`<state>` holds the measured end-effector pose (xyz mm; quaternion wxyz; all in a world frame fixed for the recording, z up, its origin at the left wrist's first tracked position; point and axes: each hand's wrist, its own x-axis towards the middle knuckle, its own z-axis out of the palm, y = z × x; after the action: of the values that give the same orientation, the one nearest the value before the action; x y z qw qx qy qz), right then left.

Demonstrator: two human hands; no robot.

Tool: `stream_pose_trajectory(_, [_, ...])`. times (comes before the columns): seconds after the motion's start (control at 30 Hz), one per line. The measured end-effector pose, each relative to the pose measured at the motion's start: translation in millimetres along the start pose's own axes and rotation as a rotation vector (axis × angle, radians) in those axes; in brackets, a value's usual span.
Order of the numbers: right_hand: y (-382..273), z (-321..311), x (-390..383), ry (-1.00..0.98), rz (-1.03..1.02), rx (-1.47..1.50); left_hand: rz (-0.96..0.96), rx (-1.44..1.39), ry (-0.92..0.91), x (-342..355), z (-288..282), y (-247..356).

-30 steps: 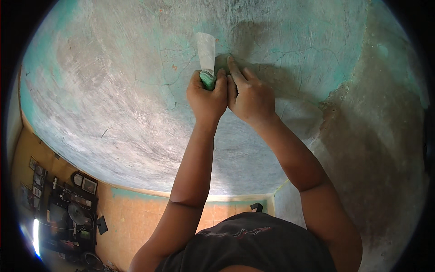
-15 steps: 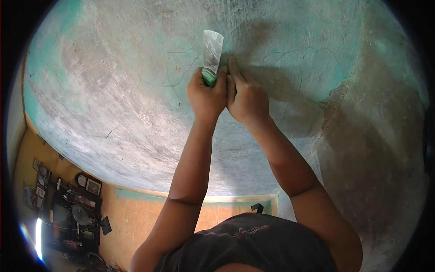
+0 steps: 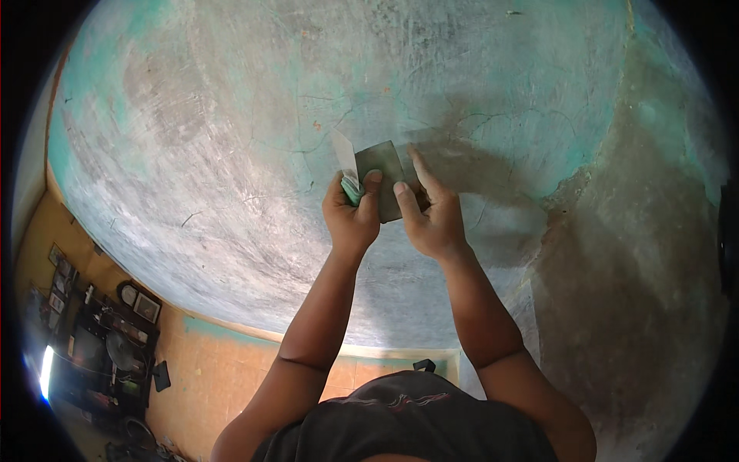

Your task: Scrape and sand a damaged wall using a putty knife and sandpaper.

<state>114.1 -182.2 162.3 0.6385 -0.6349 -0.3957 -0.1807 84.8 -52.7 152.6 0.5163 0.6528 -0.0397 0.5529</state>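
In front of the wall, my left hand (image 3: 352, 215) is closed round the green handle of a putty knife (image 3: 344, 151), whose pale metal blade points up. A flat, dark grey-green rectangular sheet (image 3: 380, 160), which looks like sandpaper, sits between my two hands. My left thumb lies over its left side. My right hand (image 3: 437, 219) pinches the sheet's right edge, thumb on its face and index finger stretched up beside it. The fingers behind the sheet are hidden. Both hands are in front of the worn wall (image 3: 254, 177), with turquoise paint patches and fine cracks.
Rough bare plaster (image 3: 616, 292) with a ragged edge covers the wall at the right. Below runs an orange tiled floor (image 3: 208, 362). At the lower left stand a dark shelf unit (image 3: 115, 346) with household items and a bright light strip (image 3: 47, 373).
Both hands have come down and nearer to me, and parted a little. The grey-green sheet has come into view between them. The putty knife blade has turned more edge-on.
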Motion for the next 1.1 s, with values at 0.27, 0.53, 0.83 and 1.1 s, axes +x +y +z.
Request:
stream_pose_trajectory(0.27, [4, 14, 2, -0.016, -0.120, -0.227, -0.250, -0.187, -0.085, -1, -29, 18])
stream_pose_trajectory(0.53, [0, 30, 5, 0.054, -0.361, -0.340, -0.235, -0.009, -0.054, 1, -43, 10])
stream_pose_trajectory(0.83, [-21, 50, 15, -0.077, -0.458, -0.176, -0.152, -0.183, -0.113, 2, -36, 12])
stream_pose_trajectory(1.1, [-4, 59, 8, 0.075, -0.257, 0.285, -0.020, -0.149, -0.203, 7, -25, 20])
